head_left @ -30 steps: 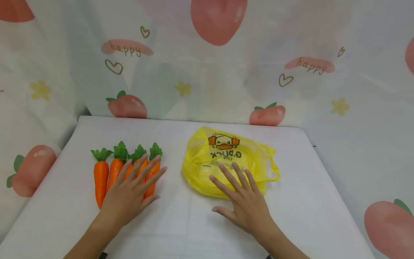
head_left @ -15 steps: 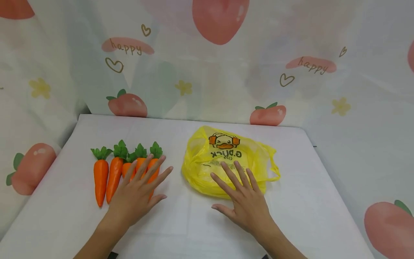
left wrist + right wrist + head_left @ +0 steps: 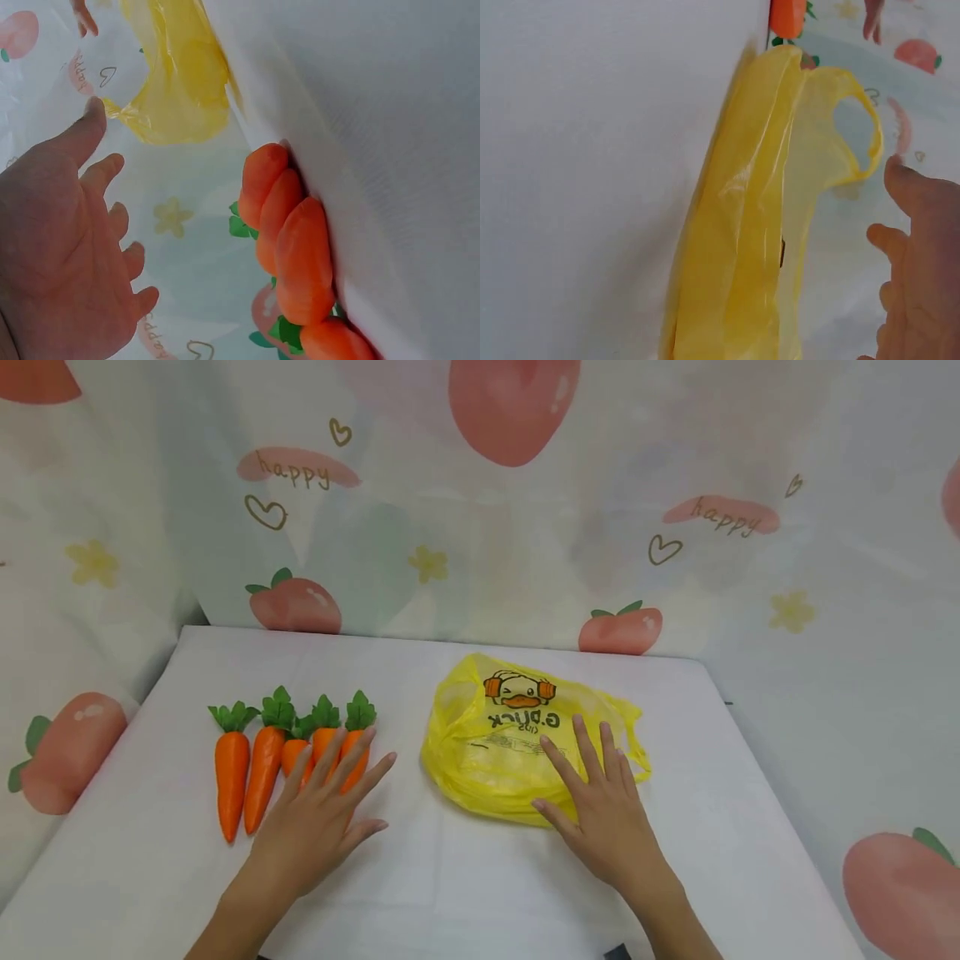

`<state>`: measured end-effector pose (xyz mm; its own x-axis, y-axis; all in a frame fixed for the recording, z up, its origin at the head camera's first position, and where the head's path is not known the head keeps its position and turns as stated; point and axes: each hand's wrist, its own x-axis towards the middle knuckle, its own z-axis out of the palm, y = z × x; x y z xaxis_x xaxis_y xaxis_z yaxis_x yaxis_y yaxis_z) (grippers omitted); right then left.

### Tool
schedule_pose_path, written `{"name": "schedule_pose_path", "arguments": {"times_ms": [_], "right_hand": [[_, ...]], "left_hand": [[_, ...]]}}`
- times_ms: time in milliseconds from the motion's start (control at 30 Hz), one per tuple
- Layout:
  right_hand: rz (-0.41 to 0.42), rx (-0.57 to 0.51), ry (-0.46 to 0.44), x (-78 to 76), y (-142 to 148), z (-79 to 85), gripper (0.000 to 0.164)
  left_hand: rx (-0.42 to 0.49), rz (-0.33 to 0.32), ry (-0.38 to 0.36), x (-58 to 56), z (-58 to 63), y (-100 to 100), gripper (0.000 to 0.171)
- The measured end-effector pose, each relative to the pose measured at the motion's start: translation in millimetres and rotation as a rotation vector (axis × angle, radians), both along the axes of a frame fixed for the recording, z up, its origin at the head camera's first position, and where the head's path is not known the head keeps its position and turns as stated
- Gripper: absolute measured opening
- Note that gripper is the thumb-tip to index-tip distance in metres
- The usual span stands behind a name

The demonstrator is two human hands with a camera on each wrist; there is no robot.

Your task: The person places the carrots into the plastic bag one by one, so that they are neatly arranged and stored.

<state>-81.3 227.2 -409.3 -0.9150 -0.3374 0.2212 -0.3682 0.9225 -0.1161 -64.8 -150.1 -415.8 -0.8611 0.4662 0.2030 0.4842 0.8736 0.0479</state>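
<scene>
Several orange carrots (image 3: 232, 777) with green leafy tops lie side by side on the left of the white table. My left hand (image 3: 309, 831) hovers over their near right part with fingers spread, partly hiding some. In the left wrist view, a gap shows between that hand (image 3: 71, 232) and the carrots (image 3: 304, 259). Right of the carrots lies a crumpled yellow plastic bag (image 3: 465, 768) printed with a duck. Above its near right side is my right hand (image 3: 607, 814), fingers spread and holding nothing. The right wrist view shows the bag (image 3: 735, 225) with one handle loop (image 3: 874, 131) standing up.
A white cloth covers the table (image 3: 420, 893). Behind it and along both sides hangs a pale curtain (image 3: 480, 552) printed with peaches, hearts and flowers. White tabletop shows between the carrots and the bag.
My right hand has shifted right across the bag, mostly in the last half second. My left hand has moved slightly right, uncovering more of the carrots. Carrots and bag lie as before.
</scene>
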Motion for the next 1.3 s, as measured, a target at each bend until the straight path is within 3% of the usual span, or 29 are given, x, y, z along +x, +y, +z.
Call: {"name": "schedule_pose_path", "arguments": {"times_ms": [167,333,467,600,767,1000,1300], "right_hand": [[-0.108,-0.059,-0.015,-6.7,9,-2.6,0.069],[-0.258,-0.177,-0.018,-17.2,18,-8.7,0.072],[-0.345,-0.264,-0.086,-26.5,24,-14.4,0.074],[-0.402,-0.347,-0.197,-36.2,33,-15.7,0.063],[-0.417,-0.470,-0.343,-47.0,48,-13.7,0.054],[-0.403,-0.557,-0.519,-55.0,59,-13.2,0.052],[-0.372,-0.535,-0.561,-66.0,66,-8.0,0.046]], "left_hand": [[0.084,-0.006,-0.089,0.6,-2.5,-5,0.076],[0.120,0.032,-0.135,-6.0,-3.0,-8,0.075],[0.180,0.051,-0.174,-9.6,-4.4,-12,0.074],[0.256,0.052,-0.217,-10.7,-5.8,-20,0.071],[0.307,0.058,-0.231,-13.7,-9.3,-29,0.068],[0.418,0.053,-0.264,-18.5,-11.2,-41,0.064],[0.560,0.117,-0.341,-20.5,-7.2,-63,0.057]]}}
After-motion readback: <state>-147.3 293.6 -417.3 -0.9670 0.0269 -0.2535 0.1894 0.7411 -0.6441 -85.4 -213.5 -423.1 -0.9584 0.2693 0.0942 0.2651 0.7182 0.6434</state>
